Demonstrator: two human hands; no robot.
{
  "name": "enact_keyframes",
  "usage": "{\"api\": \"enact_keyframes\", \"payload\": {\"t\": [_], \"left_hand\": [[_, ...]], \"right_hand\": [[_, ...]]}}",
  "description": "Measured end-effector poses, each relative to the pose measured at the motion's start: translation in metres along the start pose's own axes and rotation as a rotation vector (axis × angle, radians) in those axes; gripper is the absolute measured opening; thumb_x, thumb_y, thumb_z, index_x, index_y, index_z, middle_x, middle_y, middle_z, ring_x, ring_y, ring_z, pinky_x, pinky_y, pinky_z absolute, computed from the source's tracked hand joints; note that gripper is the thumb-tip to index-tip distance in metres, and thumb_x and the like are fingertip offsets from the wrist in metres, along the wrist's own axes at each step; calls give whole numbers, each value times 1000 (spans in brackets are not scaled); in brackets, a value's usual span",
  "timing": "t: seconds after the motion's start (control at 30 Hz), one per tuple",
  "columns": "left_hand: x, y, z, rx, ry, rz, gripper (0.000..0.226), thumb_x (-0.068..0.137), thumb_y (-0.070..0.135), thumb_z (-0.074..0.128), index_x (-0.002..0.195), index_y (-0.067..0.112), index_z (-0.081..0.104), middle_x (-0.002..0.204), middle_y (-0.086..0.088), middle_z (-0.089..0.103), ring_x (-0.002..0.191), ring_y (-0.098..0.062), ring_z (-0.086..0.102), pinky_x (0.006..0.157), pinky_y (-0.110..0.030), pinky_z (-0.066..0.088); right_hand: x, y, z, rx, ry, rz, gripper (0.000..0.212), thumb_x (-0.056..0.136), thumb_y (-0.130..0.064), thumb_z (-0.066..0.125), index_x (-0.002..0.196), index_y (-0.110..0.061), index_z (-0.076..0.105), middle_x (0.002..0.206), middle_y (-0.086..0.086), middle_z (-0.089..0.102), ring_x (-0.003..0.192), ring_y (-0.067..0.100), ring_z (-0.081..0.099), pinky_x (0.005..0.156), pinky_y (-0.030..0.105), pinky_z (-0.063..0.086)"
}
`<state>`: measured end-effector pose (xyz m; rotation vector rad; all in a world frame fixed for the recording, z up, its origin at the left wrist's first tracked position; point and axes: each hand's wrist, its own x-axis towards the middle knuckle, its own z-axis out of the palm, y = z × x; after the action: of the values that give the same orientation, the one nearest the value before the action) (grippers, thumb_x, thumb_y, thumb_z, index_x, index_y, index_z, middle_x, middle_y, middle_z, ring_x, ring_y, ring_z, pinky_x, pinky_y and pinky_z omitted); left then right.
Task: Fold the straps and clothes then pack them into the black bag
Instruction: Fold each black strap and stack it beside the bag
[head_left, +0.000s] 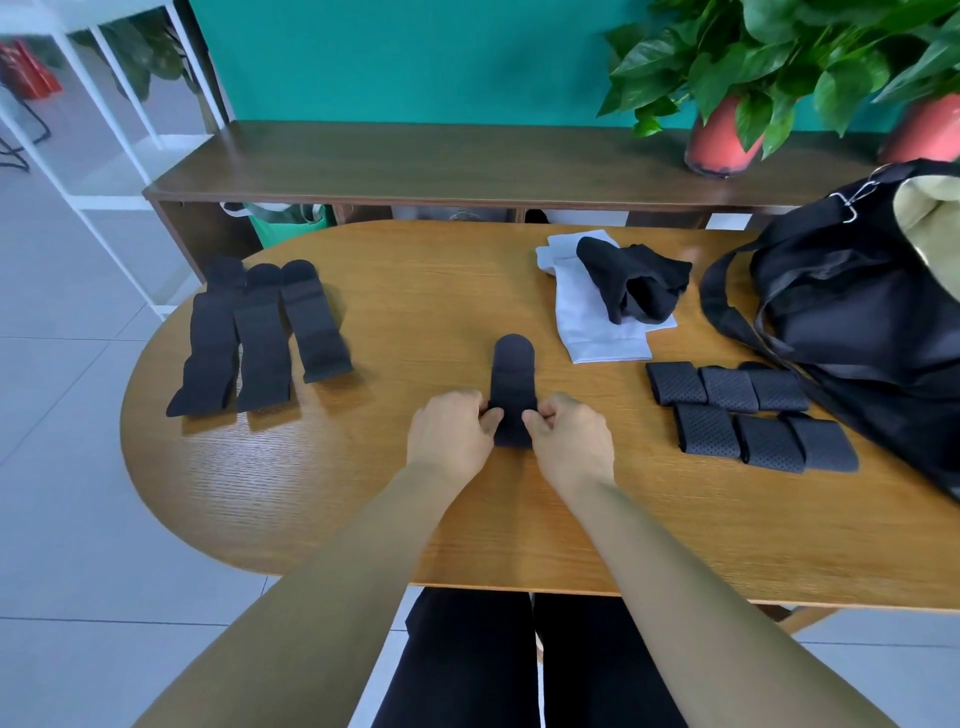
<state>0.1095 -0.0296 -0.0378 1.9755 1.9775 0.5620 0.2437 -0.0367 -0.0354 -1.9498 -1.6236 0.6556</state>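
centre of frame, lower middle of the surface (395, 312): one strap (513, 384) lies flat, long axis running away from me, rounded tab at the far end. left hand (452, 431) and right hand (569, 439) sit either side of its near end. fingers (489, 417) are curled on both hands, thumb and forefinger pinching the near end from left and right. nothing else is held.

left of frame: three unfolded straps (260, 343) side by side, flat. right of frame: six folded straps (748, 415) in two rows, just beside the black bag (852, 312) at the right edge. upper centre-right: white cloth (597, 332) lying flat, a black garment (631, 283) crumpled on top of it, not folded yet.

handling, my read: the strap looks light, soft and limp, with nothing to break. the folded ones show a perforated weave, so probably some stretch. it would sag if lifted by one corner, so hold both near corners and fold toward the tab. the tab may be a fastening patch, best left outermost to close the bundle. bundles might spring open, so grip across the fold when carrying them to the bag.

step in hand: first fold of this strap. the bag's interior is mostly hidden, so i cannot tell whether anything is packed.
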Motion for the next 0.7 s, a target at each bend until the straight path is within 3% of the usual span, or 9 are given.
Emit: {"api": "enact_keyframes", "payload": {"t": [0.17,0.3,0.7], "left_hand": [[5,0,1,19,-30,0,27,95,38,51,101,14,62,84,-1,64,83,-24,62,77,-39,50],[7,2,-1,76,-20,-4,26,96,40,48,99,17,60,79,4,57,80,-21,58,76,-34,44],[3,6,-3,90,1,-22,26,95,40,51,107,18,59,92,3,65,89,-19,61,85,-34,41]], "right_hand": [[0,0,3,-18,16,16,19,95,-30,53,99,-13,61,86,3,65,78,21,61,66,32,52],[1,-1,3,-35,9,37,19,94,-29,52,94,-12,61,81,4,64,76,22,60,62,30,48],[0,-3,-1,-150,-19,37,15,93,-28,55,95,-13,56,84,3,61,77,21,56,59,28,41]]}}
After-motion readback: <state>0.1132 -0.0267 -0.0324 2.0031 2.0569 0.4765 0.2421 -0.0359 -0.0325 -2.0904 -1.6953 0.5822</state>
